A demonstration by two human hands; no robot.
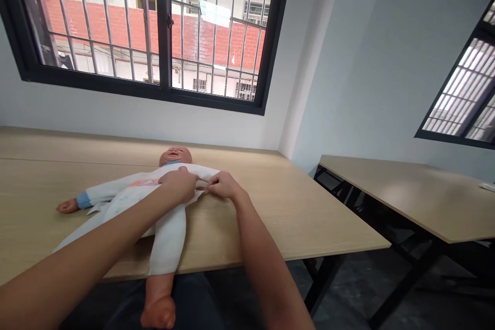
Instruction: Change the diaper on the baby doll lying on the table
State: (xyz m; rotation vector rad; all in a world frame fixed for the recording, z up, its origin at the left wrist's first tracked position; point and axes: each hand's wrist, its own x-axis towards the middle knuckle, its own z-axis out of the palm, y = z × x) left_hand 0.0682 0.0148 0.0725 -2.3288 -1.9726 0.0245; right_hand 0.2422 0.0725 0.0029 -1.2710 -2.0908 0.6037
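Note:
A baby doll (176, 156) lies on its back on the wooden table, its head toward the wall. It wears white clothes (169, 240) with blue at the neck and cuff. One foot hangs past the table's front edge. My left hand (180, 184) is on the doll's chest, closed on the white cloth near the doll's arm on the right. Just right of it, my right hand (223, 185) pinches the edge of the same cloth beside the doll's sleeve. The cloth stretches between both hands.
The doll's table (301, 216) ends at a corner on the right. Beyond a gap stands a second table (398, 185) with a small white object at its far right. Behind are a wall and a barred window (166, 51).

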